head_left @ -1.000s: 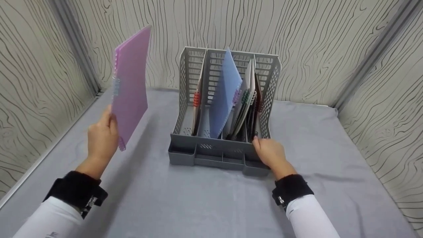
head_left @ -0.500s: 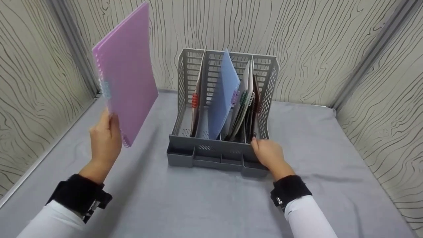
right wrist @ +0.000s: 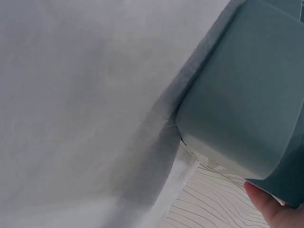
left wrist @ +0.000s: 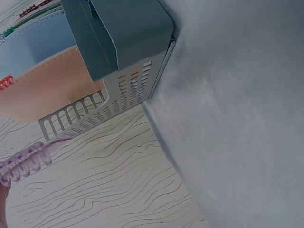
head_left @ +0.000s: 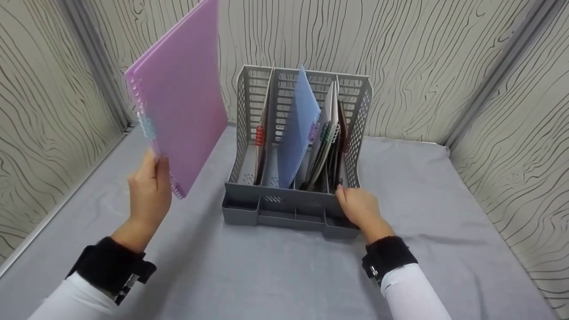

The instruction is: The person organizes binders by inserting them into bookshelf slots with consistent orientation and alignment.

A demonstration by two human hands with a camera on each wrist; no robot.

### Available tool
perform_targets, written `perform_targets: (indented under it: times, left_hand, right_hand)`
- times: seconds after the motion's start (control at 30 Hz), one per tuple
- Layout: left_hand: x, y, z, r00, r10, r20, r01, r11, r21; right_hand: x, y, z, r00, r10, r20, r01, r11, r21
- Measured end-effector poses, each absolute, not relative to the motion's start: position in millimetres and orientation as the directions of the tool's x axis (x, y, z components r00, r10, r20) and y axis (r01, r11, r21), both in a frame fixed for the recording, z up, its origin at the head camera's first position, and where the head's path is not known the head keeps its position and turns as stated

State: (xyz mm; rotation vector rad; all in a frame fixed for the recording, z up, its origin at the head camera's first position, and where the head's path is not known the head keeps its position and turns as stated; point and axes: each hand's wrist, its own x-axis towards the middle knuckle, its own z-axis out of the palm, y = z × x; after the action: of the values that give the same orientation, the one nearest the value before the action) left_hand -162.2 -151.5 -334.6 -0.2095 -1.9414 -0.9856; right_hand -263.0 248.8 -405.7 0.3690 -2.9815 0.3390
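Observation:
My left hand (head_left: 150, 192) grips a pink-purple loose-leaf binder (head_left: 184, 98) low on its ringed spine. It is held upright in the air left of the grey file organizer (head_left: 240, 216), its top cut off by the head view. Only its clear purple rings (left wrist: 26, 164) and a bit of finger show in the left wrist view. My right hand (head_left: 361, 210) holds the organizer's front wall near the right corner, some fingers hidden. Inside the organizer stand a binder with red rings (head_left: 259, 136), a leaning blue binder (head_left: 298, 129), white-covered binders (head_left: 330, 106) and a brown one (head_left: 343, 126).
A grey cloth (head_left: 275, 275) covers the table under the organizer. Wood-grain panels (head_left: 409, 66) enclose the back and sides. Small pen compartments (head_left: 311, 217) run along the organizer's front.
My left hand has raised the purple binder, then brought it rightward toward the organizer, turning its cover more to view. The right hand keeps its hold; the organizer appears slightly further left.

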Motion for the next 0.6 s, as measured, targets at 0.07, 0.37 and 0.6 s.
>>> perform_targets:
  times: [0.07, 0.37, 0.6]
  left_hand:
    - [-162.5, -150.9, -335.3, -0.564, -0.226, 0.794, 0.508, 0.662, 0.55]
    - [-165.7, -142.8, -338.6, -0.555, -0.214, 0.803, 0.524, 0.66, 0.538]
    - [-174.0, -133.4, -339.9, -0.546, -0.197, 0.814, 0.545, 0.654, 0.524]
  right_hand:
    - [-263.2, 248.2, -406.3, -0.962, -0.226, 0.156, -0.256, 0.945, -0.206]
    - [-263.7, 247.1, -406.3, -0.962, -0.226, 0.152, -0.254, 0.947, -0.199]
    - [-262.5, 247.6, -407.1, -0.956, -0.234, 0.178, -0.268, 0.941, -0.205]
